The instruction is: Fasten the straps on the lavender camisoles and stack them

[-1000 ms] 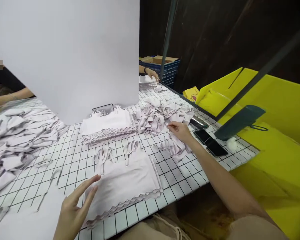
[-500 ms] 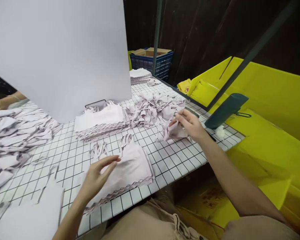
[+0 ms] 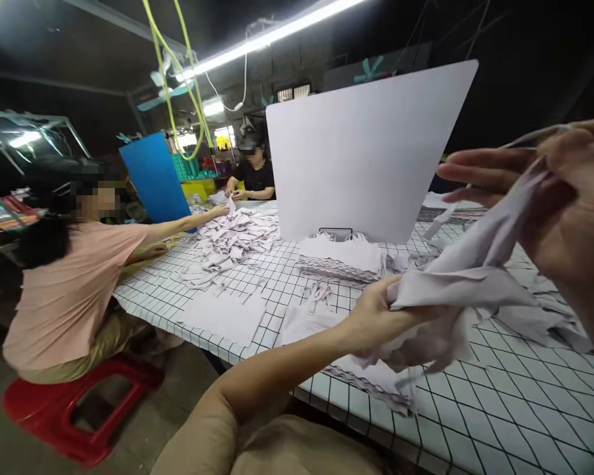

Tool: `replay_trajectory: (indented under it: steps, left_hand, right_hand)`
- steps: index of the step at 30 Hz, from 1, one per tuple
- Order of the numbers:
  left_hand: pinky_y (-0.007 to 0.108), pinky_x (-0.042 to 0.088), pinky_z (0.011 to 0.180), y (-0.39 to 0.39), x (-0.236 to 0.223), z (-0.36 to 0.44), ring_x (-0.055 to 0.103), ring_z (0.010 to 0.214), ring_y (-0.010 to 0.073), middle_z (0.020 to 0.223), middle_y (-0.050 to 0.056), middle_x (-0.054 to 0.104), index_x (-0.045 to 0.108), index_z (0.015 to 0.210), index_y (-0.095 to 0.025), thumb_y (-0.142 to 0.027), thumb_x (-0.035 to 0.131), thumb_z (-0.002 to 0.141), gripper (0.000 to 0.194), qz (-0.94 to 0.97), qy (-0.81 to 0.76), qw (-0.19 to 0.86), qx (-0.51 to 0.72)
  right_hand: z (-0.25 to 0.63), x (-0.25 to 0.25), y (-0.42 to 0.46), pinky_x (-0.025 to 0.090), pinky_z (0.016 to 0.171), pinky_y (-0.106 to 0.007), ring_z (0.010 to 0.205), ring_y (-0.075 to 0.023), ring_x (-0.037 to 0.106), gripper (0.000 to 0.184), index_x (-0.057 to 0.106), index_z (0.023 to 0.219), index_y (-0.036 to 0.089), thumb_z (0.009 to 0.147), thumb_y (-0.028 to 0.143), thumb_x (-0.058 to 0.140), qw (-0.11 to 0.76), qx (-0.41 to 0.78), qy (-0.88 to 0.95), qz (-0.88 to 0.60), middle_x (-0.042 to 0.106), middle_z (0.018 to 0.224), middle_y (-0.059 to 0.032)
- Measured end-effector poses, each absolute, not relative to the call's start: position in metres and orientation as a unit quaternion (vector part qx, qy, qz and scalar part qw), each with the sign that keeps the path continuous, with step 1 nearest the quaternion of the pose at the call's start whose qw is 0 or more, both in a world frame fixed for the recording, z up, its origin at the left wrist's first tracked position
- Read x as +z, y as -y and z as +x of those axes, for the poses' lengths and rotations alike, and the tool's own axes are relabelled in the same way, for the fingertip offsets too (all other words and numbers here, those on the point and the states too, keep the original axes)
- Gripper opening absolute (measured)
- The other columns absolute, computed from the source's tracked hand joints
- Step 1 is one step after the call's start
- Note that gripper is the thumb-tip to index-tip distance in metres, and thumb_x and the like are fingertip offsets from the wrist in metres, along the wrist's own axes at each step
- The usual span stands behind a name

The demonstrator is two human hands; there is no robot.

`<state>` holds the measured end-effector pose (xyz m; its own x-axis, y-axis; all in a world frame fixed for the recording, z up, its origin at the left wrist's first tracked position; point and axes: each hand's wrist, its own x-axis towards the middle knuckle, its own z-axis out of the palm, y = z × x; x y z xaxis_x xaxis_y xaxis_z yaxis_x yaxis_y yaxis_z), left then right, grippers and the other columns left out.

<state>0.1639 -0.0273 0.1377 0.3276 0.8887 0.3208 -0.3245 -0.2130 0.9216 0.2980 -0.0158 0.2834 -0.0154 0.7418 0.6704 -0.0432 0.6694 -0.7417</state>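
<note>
"What are the two hands doing?"

"Both grip one pale garment (image 3: 468, 284), crumpled and held up above the gridded table (image 3: 505, 412). The left hand (image 3: 379, 316) is closed on its lower folds, while the right hand (image 3: 569, 191) pinches the upper end between thumb and fingers, a thin strap beside them."

"Can you read any label on it?"

"The cloth is too creased and blurred to tell. Whatever marks the small yellow panel (image 3: 224, 137) at the back carries are too small to make out."

"And around the hands?"

"Under the left forearm lies a near stack (image 3: 396, 389) with wavy edges. Beyond it, a second stack (image 3: 341, 254) sits in front of the plain white board (image 3: 361, 152). Farther left there's a loose pile (image 3: 235, 241)."

"Who else is there?"

"A co-worker in a pink top (image 3: 74, 297) sits on a red stool (image 3: 82, 425), one arm stretched to the pile. Another person (image 3: 257, 177), in a dark top, is across the table."
</note>
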Motion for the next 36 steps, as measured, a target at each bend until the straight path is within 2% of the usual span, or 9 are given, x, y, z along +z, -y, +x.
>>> replay_trajectory:
  steps: [4,10,14,17,20,24,27,30,36]
  left_hand:
    - [0.028,0.048,0.065,0.061,0.175,0.137,0.06,0.071,0.015,0.082,0.004,0.068,0.071,0.092,-0.018,-0.022,0.089,0.063,0.034,0.525,-0.269,0.604,0.536]
    - [0.033,0.054,0.078,0.092,0.209,0.105,0.067,0.078,0.0188,0.089,0.007,0.073,0.073,0.096,-0.014,-0.023,0.084,0.066,0.033,0.369,-0.235,0.698,0.567]
    - [0.032,0.056,0.084,0.097,0.207,0.084,0.071,0.086,0.021,0.091,0.006,0.076,0.073,0.097,-0.015,-0.025,0.076,0.078,0.022,0.322,-0.239,0.676,0.619]
    - [0.035,0.057,0.09,0.098,0.198,0.075,0.072,0.095,0.0246,0.096,0.007,0.077,0.073,0.101,-0.015,-0.031,0.074,0.083,0.024,0.317,-0.263,0.667,0.621]
    - [0.037,0.058,0.094,0.1,0.19,0.068,0.071,0.101,0.0267,0.1,0.008,0.076,0.071,0.104,-0.015,-0.03,0.076,0.083,0.026,0.321,-0.268,0.646,0.638]
    - [0.032,0.057,0.096,0.102,0.184,0.057,0.071,0.104,0.0229,0.103,0.006,0.076,0.071,0.104,-0.017,-0.023,0.076,0.084,0.022,0.282,-0.278,0.608,0.688]
    - [0.033,0.057,0.096,0.105,0.18,0.053,0.072,0.102,0.023,0.098,0.008,0.077,0.071,0.102,-0.015,-0.023,0.075,0.085,0.02,0.286,-0.264,0.611,0.689]
    - [0.034,0.056,0.096,0.11,0.173,0.049,0.074,0.097,0.023,0.088,0.007,0.077,0.07,0.099,-0.013,-0.024,0.076,0.083,0.02,0.297,-0.256,0.602,0.696]
    - [0.036,0.056,0.094,0.112,0.153,0.024,0.073,0.097,0.0243,0.1,0.01,0.077,0.071,0.103,-0.014,-0.035,0.08,0.078,0.034,0.333,-0.258,0.564,0.71]
  right_hand:
    - [0.262,0.305,0.021,0.062,0.079,-0.048,0.095,-0.0283,0.075,0.012,0.059,0.083,0.026,0.094,0.022,0.057,0.711,0.338,0.58,-0.207,0.076,0.089,-0.0062]
    - [0.261,0.268,0.012,0.05,0.052,-0.031,0.054,-0.0168,0.063,0.056,0.059,0.075,0.021,0.082,0.077,0.058,0.52,0.281,0.705,-0.392,0.067,0.064,-0.0055]
    - [0.281,0.226,0.043,0.052,0.054,-0.031,0.061,-0.0197,0.066,0.084,0.068,0.069,0.017,0.068,0.097,0.042,0.37,0.423,0.726,-0.396,0.069,0.069,-0.01]
    - [0.274,0.203,0.071,0.057,0.063,-0.033,0.073,-0.0209,0.069,0.071,0.072,0.079,0.016,0.066,0.085,0.065,0.324,0.493,0.73,-0.346,0.072,0.08,-0.0096]
    - [0.261,0.191,0.083,0.057,0.065,-0.034,0.075,-0.0207,0.067,0.049,0.071,0.09,0.017,0.067,0.058,0.084,0.39,0.489,0.7,-0.344,0.071,0.086,-0.0075]
    - [0.249,0.19,0.086,0.053,0.072,-0.035,0.083,-0.0206,0.061,0.032,0.068,0.091,0.021,0.081,0.051,0.073,0.564,0.279,0.674,-0.386,0.068,0.092,-0.0069]
    - [0.232,0.19,0.089,0.049,0.073,-0.035,0.08,-0.0201,0.059,0.03,0.066,0.083,0.022,0.08,0.051,0.075,0.528,0.186,0.741,-0.371,0.066,0.086,-0.0055]
    - [0.208,0.184,0.089,0.044,0.067,-0.032,0.068,-0.017,0.054,0.037,0.063,0.071,0.02,0.076,0.054,0.076,0.431,0.249,0.795,-0.346,0.061,0.07,-0.0016]
    - [0.19,0.19,0.075,0.041,0.057,-0.025,0.064,-0.0131,0.049,0.039,0.059,0.075,0.02,0.077,0.058,0.072,0.515,0.403,0.689,-0.312,0.055,0.07,0.0015]
